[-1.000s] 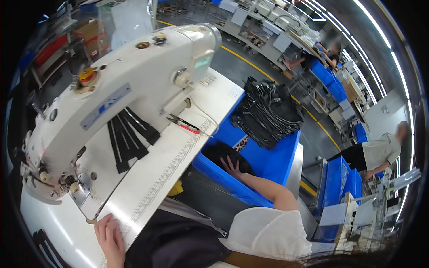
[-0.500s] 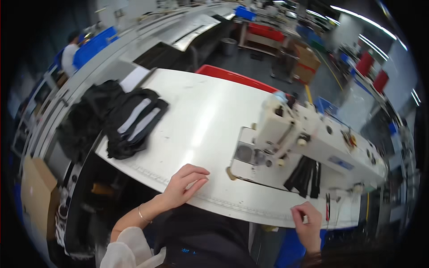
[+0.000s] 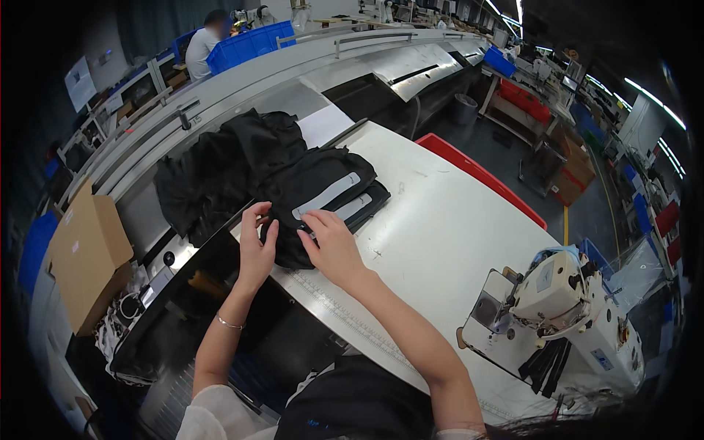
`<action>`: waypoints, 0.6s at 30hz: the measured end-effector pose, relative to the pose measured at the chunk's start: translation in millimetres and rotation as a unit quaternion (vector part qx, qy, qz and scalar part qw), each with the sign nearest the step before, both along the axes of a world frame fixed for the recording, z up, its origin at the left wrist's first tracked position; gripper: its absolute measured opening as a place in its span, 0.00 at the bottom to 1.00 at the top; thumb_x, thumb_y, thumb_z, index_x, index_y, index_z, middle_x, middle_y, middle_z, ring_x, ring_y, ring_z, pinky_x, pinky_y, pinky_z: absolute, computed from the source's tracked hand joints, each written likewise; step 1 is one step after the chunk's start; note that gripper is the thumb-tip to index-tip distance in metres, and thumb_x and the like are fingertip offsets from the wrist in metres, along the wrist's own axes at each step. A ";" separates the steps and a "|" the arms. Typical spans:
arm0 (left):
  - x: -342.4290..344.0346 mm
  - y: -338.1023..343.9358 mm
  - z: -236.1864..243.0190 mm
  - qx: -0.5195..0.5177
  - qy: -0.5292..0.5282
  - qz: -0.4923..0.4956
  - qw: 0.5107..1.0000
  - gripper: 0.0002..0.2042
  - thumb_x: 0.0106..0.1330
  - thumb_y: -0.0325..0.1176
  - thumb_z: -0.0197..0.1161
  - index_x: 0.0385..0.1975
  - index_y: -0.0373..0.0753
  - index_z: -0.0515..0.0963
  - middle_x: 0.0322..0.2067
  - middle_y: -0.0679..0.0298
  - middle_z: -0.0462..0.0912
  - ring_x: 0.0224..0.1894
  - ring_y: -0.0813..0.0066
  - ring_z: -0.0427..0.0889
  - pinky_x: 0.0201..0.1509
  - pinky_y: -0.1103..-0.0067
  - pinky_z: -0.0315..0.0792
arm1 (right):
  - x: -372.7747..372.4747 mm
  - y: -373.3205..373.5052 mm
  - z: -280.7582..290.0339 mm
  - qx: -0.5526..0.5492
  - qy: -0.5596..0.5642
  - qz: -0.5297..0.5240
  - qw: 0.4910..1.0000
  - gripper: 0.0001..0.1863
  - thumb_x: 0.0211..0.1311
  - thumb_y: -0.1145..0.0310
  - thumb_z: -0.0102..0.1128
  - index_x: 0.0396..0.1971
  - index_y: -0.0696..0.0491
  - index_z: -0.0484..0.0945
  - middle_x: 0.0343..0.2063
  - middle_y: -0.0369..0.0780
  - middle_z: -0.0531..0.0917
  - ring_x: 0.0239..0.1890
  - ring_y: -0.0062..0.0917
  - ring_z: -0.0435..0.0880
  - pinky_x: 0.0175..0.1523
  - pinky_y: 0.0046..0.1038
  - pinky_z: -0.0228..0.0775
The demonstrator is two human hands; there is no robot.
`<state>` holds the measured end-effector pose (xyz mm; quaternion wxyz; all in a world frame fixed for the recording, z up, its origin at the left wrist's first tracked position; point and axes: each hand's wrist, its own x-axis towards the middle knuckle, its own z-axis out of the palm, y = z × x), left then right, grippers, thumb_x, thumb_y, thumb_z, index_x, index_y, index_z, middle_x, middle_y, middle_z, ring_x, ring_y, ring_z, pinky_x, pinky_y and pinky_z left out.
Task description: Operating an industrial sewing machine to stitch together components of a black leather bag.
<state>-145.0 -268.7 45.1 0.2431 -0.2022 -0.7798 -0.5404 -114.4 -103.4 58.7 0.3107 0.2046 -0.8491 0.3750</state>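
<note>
A stack of black fabric pieces with grey strips (image 3: 326, 192) lies at the left end of the white sewing table (image 3: 440, 242). My left hand (image 3: 257, 246) grips the stack's near left edge, thumb and fingers pinching the cloth. My right hand (image 3: 331, 242) rests flat on the stack's near right part, fingers spread on the top piece. A larger heap of black garments (image 3: 220, 165) lies just behind and to the left of the stack.
A white sewing machine (image 3: 565, 301) stands at the table's right end with black strips hanging by it. A cardboard box (image 3: 84, 253) sits far left. A red bin (image 3: 477, 172) is behind the table. Another person (image 3: 202, 44) works at the far bench beside blue crates.
The view has swung left from the sewing machine to the fabric stack. Both hands have left the table's front edge and now lie on the black pieces.
</note>
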 end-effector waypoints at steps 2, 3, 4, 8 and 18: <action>-9.0 4.0 -2.1 -0.007 -0.026 -0.013 1.000 0.21 0.63 0.25 0.56 0.57 0.33 0.62 0.56 0.56 0.65 0.58 0.67 0.65 0.61 0.74 0.61 | -25.4 -14.2 -16.0 0.017 -0.006 -0.016 1.000 0.11 0.54 0.72 0.59 0.37 0.60 0.76 0.40 0.45 0.78 0.43 0.38 0.77 0.48 0.34 0.70; -13.2 7.3 -1.6 -0.008 -0.028 -0.017 0.999 0.21 0.63 0.25 0.56 0.57 0.33 0.62 0.56 0.56 0.65 0.58 0.67 0.65 0.61 0.74 0.61 | -34.7 -18.0 -23.8 0.035 -0.011 -0.028 0.999 0.11 0.54 0.72 0.60 0.36 0.60 0.76 0.37 0.45 0.79 0.40 0.39 0.77 0.47 0.34 0.70; -15.8 9.2 -0.7 0.010 -0.029 -0.023 0.999 0.26 0.63 0.27 0.56 0.60 0.33 0.57 0.60 0.55 0.59 0.62 0.65 0.61 0.64 0.72 0.57 | -39.2 -22.9 -25.3 0.036 -0.014 -0.028 0.999 0.11 0.54 0.72 0.60 0.36 0.60 0.76 0.37 0.45 0.79 0.40 0.39 0.77 0.47 0.34 0.70; -19.2 22.3 0.9 -0.105 0.002 -0.009 0.994 0.35 0.64 0.30 0.56 0.66 0.32 0.43 0.68 0.51 0.43 0.69 0.58 0.49 0.69 0.69 0.49 | -52.4 -7.9 -24.8 -0.372 -0.304 0.046 0.876 0.07 0.57 0.73 0.57 0.35 0.59 0.73 0.25 0.42 0.79 0.31 0.27 0.81 0.37 0.28 0.72; -41.9 18.2 5.8 -0.445 0.029 0.015 0.895 0.11 0.62 0.35 0.55 0.43 0.44 0.78 0.51 0.65 0.72 0.50 0.57 0.67 0.52 0.66 0.65 | 4.4 193.4 121.9 -0.574 0.174 -0.054 0.798 0.06 0.64 0.75 0.52 0.38 0.60 0.69 0.35 0.44 0.80 0.35 0.27 0.82 0.47 0.28 0.77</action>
